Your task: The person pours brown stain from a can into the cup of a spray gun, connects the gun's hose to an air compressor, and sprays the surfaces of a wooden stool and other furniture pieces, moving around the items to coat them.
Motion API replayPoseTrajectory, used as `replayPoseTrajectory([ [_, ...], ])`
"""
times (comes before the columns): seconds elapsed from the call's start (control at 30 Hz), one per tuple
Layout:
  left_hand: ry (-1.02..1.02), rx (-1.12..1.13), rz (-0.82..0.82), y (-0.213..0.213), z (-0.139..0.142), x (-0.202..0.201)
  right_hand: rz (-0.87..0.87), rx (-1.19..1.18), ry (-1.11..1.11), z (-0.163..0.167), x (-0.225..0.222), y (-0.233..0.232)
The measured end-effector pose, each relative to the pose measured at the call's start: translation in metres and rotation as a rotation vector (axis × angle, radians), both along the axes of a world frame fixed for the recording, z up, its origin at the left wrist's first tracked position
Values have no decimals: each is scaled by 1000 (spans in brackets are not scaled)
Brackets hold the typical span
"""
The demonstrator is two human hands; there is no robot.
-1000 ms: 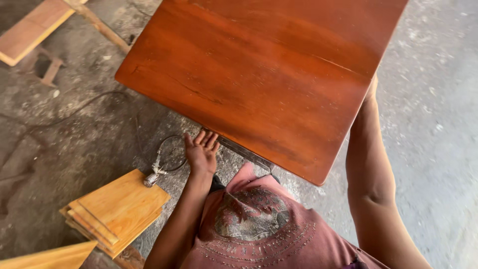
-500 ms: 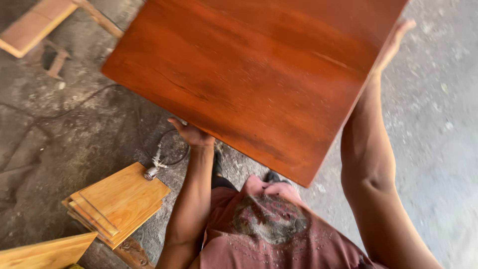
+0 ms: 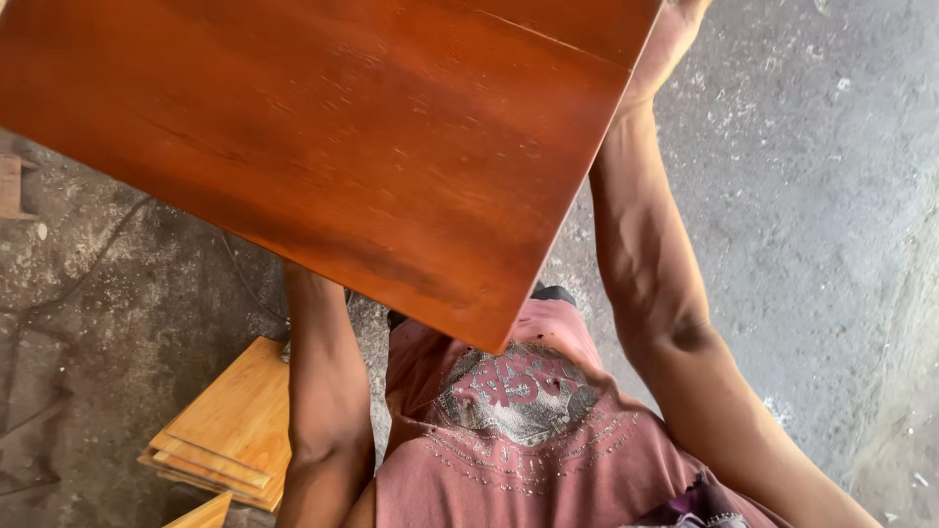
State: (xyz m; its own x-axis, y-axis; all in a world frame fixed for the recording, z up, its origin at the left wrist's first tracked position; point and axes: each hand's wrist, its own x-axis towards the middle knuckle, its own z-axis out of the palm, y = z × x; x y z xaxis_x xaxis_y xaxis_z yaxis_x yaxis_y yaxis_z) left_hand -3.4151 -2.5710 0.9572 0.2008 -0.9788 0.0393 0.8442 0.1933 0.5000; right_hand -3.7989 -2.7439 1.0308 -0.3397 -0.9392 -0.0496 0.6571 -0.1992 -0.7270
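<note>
A large reddish-brown varnished wooden panel (image 3: 342,137) fills the upper left of the head view, lifted above the floor and close to the camera. My right hand (image 3: 675,29) grips its right edge near the top, with only part of the hand showing. My left hand is hidden under the panel; only the left forearm (image 3: 318,391) rises up to its underside. Below the panel I see my faded red printed shirt (image 3: 518,430).
A stack of light yellow wooden boards (image 3: 235,430) lies on the floor at the lower left. A thin cable (image 3: 88,264) runs across the dusty grey concrete floor (image 3: 812,215). A piece of a wooden frame (image 3: 8,186) shows at the left edge.
The panel has come up and toward the camera, now covering far more of the view. My left hand has slipped out of sight beneath it, and the right arm has lifted with it.
</note>
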Motion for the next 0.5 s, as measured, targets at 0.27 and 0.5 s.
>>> replayPoseTrajectory([
  [0.27,-55,63,-175,-62,27,56,387,-173,-89,-7,62,53],
  [0.5,-3,10,-321,-136,35,121,333,-168,-127,-6,109,64],
])
